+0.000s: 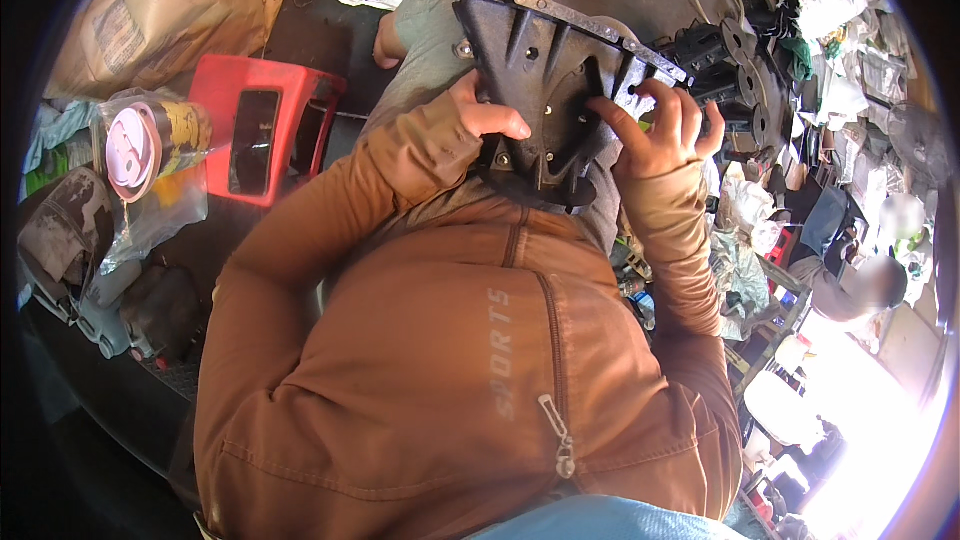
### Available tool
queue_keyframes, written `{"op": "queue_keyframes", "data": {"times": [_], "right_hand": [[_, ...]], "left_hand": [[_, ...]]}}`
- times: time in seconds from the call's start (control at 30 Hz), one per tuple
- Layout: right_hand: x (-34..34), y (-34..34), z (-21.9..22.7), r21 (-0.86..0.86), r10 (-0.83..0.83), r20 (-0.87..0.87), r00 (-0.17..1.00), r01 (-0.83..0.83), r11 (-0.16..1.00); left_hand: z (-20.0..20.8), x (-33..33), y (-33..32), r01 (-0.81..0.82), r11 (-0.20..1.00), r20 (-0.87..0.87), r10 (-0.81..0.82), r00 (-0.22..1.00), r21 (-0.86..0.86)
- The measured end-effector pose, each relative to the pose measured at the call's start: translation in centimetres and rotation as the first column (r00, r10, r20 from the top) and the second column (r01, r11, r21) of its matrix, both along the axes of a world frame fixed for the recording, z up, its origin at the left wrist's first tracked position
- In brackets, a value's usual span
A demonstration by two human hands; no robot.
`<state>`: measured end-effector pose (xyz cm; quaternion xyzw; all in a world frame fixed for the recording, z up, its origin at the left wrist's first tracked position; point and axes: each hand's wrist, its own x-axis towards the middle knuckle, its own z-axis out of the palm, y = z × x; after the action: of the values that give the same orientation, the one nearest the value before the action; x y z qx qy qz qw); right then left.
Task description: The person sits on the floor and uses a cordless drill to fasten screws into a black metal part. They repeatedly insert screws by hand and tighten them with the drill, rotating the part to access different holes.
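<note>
A black ribbed bracket-like part [550, 80], wide at its far edge and narrowing toward me, is tilted over my lap. Small holes and a few shiny screws or studs show on its face. My left hand [485, 118] grips its left side, with the thumb lying over the face and the other fingers hidden beneath. At the right side is my right hand [655, 135], its fingers bent and spread apart. The thumb reaches onto the ribbed face, and a fingertip is close to the right edge; nothing separate shows between those fingers.
A red plastic stool [235, 130] stands at left, beside a lidded cup [135, 150] in a clear bag. Behind is a brown paper sack [185, 15]. More black parts [735, 65] lie at right, near heaped plastic bags [745, 210]. Another person [835, 285] is farther right.
</note>
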<state>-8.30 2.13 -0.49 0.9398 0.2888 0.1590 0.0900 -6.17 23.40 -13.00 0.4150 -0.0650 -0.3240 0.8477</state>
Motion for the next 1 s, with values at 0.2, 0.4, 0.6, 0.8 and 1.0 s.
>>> {"op": "queue_keyframes", "data": {"times": [0.2, 0.4, 0.6, 0.8, 1.0], "right_hand": [[-0.4, -2.2, -0.9, 0.097, -0.122, 0.041, 0.992, 0.118, 0.988], [-2.8, -19.7, -5.7, 0.856, -0.57, -0.465, 0.678, 0.509, -0.092], [-10.8, -29.2, -18.5, 0.489, -0.408, -0.839, 0.358, 0.826, -0.281], [-10.6, -30.3, -27.7, 0.47, -0.646, -0.704, 0.296, 0.876, -0.11], [-9.4, -29.9, -28.4, 0.363, -0.802, -0.467, 0.372, 0.908, 0.21]], "left_hand": [[0.9, -0.3, 0.4, -0.047, 0.999, -0.059, 0.048, 0.997, 0.02], [1.5, -0.8, 1.3, -0.09, 0.983, -0.116, 0.11, 0.987, 0.162], [-0.6, -0.2, 2.0, -0.036, 0.984, -0.198, 0.071, 0.978, 0.176], [-4.1, 0.5, 3.0, -0.016, 0.966, 0.013, 0.013, 1.0, 0.259], [-2.4, 0.2, 2.0, -0.082, 0.994, -0.158, 0.094, 0.983, 0.078]]}}
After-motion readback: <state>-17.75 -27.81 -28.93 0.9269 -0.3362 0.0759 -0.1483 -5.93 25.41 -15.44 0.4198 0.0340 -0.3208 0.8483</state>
